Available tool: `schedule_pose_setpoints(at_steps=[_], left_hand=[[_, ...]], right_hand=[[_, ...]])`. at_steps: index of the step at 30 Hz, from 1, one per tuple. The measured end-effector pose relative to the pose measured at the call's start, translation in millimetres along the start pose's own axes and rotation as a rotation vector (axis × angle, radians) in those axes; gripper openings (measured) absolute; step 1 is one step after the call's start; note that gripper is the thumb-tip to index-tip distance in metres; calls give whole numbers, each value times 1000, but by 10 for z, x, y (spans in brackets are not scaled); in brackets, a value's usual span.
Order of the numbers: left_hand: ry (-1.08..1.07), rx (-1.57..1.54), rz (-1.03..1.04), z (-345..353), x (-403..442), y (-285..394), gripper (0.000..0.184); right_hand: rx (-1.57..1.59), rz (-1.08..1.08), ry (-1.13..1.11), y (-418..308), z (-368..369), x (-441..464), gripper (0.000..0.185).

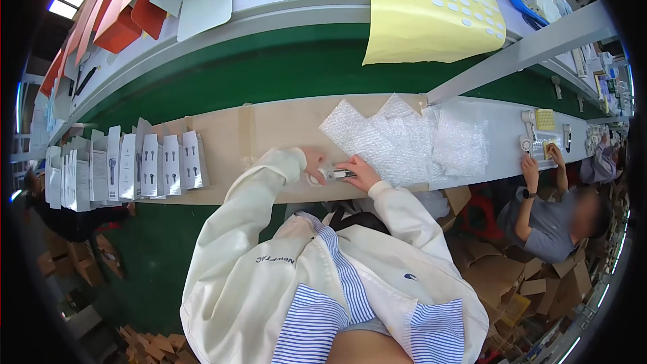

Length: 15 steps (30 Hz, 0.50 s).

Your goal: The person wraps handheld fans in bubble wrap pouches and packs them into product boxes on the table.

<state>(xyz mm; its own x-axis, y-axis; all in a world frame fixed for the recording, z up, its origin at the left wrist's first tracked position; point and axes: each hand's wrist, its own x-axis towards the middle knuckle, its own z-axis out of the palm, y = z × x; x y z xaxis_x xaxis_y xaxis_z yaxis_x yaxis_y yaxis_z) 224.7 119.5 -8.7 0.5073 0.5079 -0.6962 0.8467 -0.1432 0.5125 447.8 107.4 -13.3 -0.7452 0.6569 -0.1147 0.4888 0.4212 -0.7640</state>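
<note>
At the front edge of the brown-topped bench [276, 121], my left hand [314, 164] and my right hand [364, 174] come together over a small white and dark device [342, 174]. My right hand's fingers close around its right end. The left hand's fingers are curled at the other end, near something clear or pale that is too small to make out. Just beyond my right hand lie bubble-wrap pouches [377, 136], overlapping a second stack of bubble wrap [461, 140] farther right.
White printed boxes [128, 167] stand in a row at left. On the raised shelf are orange boxes [128, 17] and a yellow sheet of white stickers [435, 34]. A slanting grey post [519, 50] rises at right. Another person [549, 222] works there, near cardboard boxes [499, 276].
</note>
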Motion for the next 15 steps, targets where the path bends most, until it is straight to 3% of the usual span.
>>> schedule_pose_setpoints(at_steps=[2, 3, 5, 6, 9, 10, 13, 15], left_hand=[[-20, -24, 25, 135, -73, 119, 78], [-6, -196, 39, 175, -135, 205, 77], [17, -552, 70, 248, -282, 357, 76], [21, -551, 69, 226, -345, 390, 76], [401, -1436, 401, 159, -560, 497, 69], [399, -1433, 401, 115, -631, 461, 69], [196, -716, 212, -164, -837, 268, 67], [125, -740, 253, -322, -1005, 455, 65]], right_hand=[[124, -151, 14, -123, -147, 38, 46], [181, -233, 21, -182, -243, 93, 46], [304, -161, -69, -273, -397, 151, 43], [426, -79, -156, -308, -477, 175, 40], [610, 17, -263, -483, -825, 190, 37], [674, 27, -279, -567, -965, 187, 36], [734, 14, -316, -761, -1248, 235, 36], [748, -29, -370, -865, -1319, 252, 37]])
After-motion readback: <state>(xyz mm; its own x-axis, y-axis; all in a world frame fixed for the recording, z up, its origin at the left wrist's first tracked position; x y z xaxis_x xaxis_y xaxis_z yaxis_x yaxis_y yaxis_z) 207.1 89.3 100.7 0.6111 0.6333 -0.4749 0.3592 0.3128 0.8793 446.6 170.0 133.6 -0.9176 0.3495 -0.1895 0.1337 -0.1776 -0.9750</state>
